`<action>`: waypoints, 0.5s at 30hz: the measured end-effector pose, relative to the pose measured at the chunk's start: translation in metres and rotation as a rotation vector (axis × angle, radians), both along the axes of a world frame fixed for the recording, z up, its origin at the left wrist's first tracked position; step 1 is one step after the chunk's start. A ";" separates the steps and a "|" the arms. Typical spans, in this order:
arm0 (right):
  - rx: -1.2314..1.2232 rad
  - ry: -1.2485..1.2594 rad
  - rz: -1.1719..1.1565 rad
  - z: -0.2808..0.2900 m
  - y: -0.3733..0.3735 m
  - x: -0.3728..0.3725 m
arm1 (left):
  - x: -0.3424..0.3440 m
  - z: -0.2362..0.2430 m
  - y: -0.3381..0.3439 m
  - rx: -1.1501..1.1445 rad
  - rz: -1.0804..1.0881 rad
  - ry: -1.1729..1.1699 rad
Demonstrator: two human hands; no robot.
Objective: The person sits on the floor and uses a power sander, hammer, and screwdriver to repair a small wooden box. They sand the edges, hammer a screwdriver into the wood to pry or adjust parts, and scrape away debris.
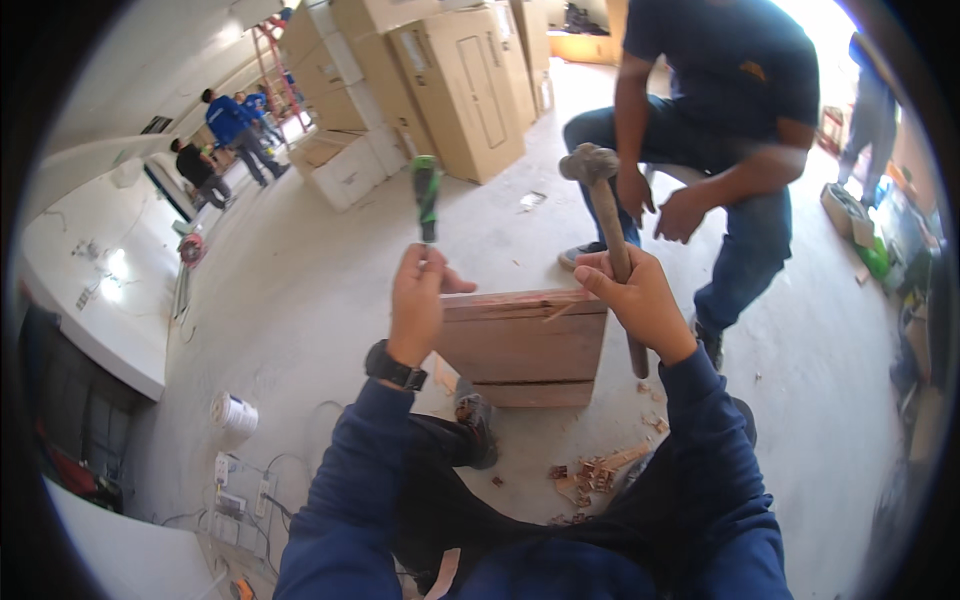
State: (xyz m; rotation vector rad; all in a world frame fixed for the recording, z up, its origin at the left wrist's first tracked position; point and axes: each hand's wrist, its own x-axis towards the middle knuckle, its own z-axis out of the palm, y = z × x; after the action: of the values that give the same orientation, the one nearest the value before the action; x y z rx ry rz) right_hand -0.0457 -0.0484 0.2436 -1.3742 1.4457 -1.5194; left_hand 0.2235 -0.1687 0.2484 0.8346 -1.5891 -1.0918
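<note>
My left hand (416, 305) is closed on the shaft of a screwdriver (427, 200), its green and black handle standing upright above the fingers. In my right hand (645, 305) is a hammer (612, 205) with a worn wooden handle, head up and tilted a little to the left. Between and below the hands stands a reddish-brown wooden piece (522, 345), like a box or thick panel. Its top edge is rough, with a splinter near my right hand. The screwdriver's tip is hidden from sight.
A person (715, 110) sits facing me, hands near the knees. Wood chips (597, 475) litter the floor by my feet. Tall cardboard boxes (465, 90) stand beyond. At left are a white bucket (234, 412) and power strips with cords (232, 500). Other people (235, 125) stand farther off.
</note>
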 end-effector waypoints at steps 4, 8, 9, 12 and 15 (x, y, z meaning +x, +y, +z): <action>-0.062 -0.129 0.032 -0.024 0.010 -0.016 | -0.004 0.008 0.009 0.054 0.017 0.034; -0.008 -0.148 0.029 -0.037 0.015 -0.018 | -0.022 0.018 0.023 0.064 -0.013 0.149; -0.012 -0.148 0.037 -0.039 0.016 -0.017 | -0.029 0.020 0.026 0.115 -0.034 0.234; -0.014 -0.154 0.027 -0.041 0.017 -0.015 | -0.048 0.030 0.036 0.145 -0.204 0.319; -0.012 -0.162 0.023 -0.042 0.016 -0.015 | -0.072 0.041 0.044 0.244 -0.352 0.355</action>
State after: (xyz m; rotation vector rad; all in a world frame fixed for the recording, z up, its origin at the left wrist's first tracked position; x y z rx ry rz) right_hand -0.0612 -0.0326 0.2020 -1.2395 1.3196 -1.5883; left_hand 0.1514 -0.1245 0.2897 0.4854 -1.3442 -1.6133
